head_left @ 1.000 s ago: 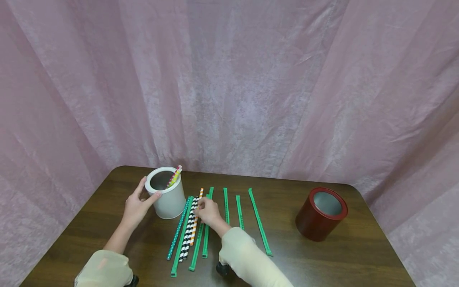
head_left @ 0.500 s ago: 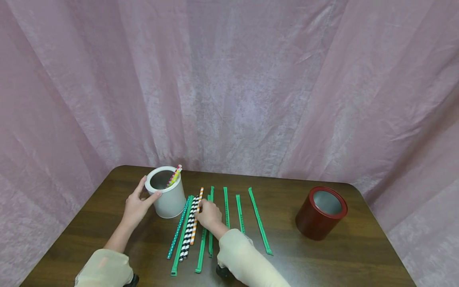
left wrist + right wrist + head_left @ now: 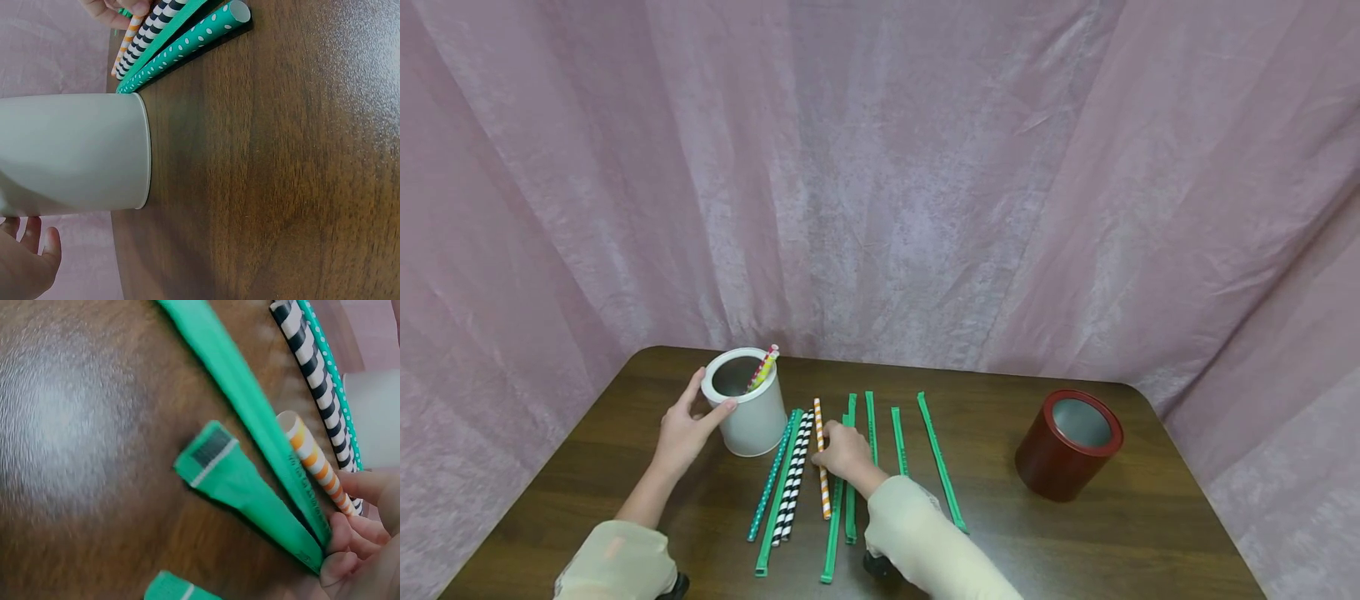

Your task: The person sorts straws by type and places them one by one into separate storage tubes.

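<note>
With thumb and fingers spread against its side and rim, my left hand (image 3: 681,437) holds a white canister (image 3: 756,427). A few patterned paper straws (image 3: 766,370) lean inside it. My right hand (image 3: 847,454) pinches an orange-and-white striped paper straw (image 3: 312,459) lying on the table. Its other fingers touch two straws in green wrappers (image 3: 269,434) beside it. To the left lie two black-and-white striped straws (image 3: 793,479), a green-wrapped straw (image 3: 775,517) and a teal dotted straw (image 3: 187,44). The right hand hides part of the orange straw.
More green-wrapped straws (image 3: 938,458) lie apart, right of my right hand. A dark red canister (image 3: 1056,458) with a grey interior stands at the right of the wooden table (image 3: 1105,550). Pink curtain (image 3: 880,183) hangs behind the table's back edge.
The orange striped straw has swung away from the black striped ones, opening a gap. Two green-wrapped straws have shifted right with my right hand. My left hand stays at the white canister.
</note>
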{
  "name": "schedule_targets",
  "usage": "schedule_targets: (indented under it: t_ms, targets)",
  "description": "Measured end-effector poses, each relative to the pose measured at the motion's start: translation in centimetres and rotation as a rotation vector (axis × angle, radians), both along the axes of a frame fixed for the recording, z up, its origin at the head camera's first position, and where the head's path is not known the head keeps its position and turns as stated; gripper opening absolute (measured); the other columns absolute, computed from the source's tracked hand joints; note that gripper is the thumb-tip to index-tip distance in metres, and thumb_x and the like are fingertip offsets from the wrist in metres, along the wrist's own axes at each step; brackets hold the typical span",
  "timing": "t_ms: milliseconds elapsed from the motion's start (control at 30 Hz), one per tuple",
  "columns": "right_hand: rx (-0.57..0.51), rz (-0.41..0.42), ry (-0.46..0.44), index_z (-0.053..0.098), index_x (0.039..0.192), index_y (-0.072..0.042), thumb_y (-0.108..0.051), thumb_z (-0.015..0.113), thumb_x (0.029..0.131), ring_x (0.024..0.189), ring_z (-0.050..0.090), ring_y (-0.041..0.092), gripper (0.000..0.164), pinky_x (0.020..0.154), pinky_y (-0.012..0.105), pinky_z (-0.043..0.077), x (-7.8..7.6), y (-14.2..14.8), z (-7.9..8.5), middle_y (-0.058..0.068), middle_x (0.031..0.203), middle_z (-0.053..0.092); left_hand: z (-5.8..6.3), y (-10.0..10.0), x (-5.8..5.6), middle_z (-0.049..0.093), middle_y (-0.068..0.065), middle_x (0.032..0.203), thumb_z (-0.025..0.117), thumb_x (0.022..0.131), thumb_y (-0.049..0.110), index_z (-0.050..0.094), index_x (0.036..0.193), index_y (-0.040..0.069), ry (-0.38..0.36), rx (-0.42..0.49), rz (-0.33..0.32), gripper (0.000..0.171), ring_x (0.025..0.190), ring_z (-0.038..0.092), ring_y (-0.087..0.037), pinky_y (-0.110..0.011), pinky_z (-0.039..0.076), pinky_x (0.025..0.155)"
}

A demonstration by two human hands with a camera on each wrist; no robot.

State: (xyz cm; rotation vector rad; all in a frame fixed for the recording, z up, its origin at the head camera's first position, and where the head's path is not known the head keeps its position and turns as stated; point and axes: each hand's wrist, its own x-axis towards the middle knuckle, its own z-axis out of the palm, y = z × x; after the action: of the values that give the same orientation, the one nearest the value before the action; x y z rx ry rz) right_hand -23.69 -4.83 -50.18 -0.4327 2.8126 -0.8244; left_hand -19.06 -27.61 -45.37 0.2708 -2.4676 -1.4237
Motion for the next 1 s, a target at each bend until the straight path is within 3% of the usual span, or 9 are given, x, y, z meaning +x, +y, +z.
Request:
schedule_targets:
  t_ms: [267,500,567,800,1000]
  targets:
    - [-0.011,0.000,-0.073,0.060,0.101,-0.007,-0.020,0.073,0.071,0.057,0.048,0.012,0.034,0.046,0.026,0.038,-0.4,0.6,0.2,0.003,0.080,0.060,-0.1,-0.1,-0.1,0.037,-0.023,0.135,0.062,0.080,0.038,0.016,0.142,0.011,0.006,-0.002,-0.008,0.082,0.122,0.039,-0.038,-0.055,0.034,0.095]
    - [-0.035,0.004,-0.106,0.059,0.103,-0.005,-0.017,0.070,0.073,0.050,0.053,0.009,0.035,0.048,0.025,0.040,-0.4,0.7,0.4,-0.003,0.057,0.060,0.0,-0.1,0.0,0.031,-0.021,0.140,0.062,0.080,0.039,0.015,0.143,0.012,-0.013,0.001,-0.014,0.082,0.124,0.035,-0.038,-0.055,0.032,0.096]
    - [-0.054,0.001,-0.103,0.059,0.102,-0.005,-0.017,0.070,0.072,0.052,0.053,0.009,0.034,0.049,0.025,0.041,-0.4,0.8,0.3,-0.003,0.058,0.060,0.0,-0.1,0.0,0.031,-0.021,0.140,0.062,0.080,0.039,0.015,0.143,0.013,-0.015,0.002,-0.014,0.082,0.124,0.035,-0.038,-0.055,0.032,0.096]
    - [-0.257,-0.017,-0.180,0.059,0.097,-0.002,-0.010,0.068,0.071,0.054,0.050,0.012,0.029,0.047,0.024,0.043,-0.4,1.2,0.7,0.005,0.080,0.060,-0.1,-0.2,0.0,0.033,-0.022,0.138,0.062,0.080,0.038,0.015,0.142,0.013,-0.001,-0.003,-0.014,0.082,0.124,0.036,-0.039,-0.056,0.033,0.095]
    - [-0.435,0.009,-0.274,0.056,0.099,-0.002,-0.004,0.061,0.074,0.044,0.045,0.011,0.025,0.040,0.022,0.039,-0.6,1.7,1.7,0.003,0.060,0.055,0.0,-0.2,-0.1,0.035,-0.024,0.136,0.062,0.080,0.038,0.015,0.142,0.012,0.000,-0.007,-0.010,0.082,0.122,0.038,-0.039,-0.055,0.034,0.095]
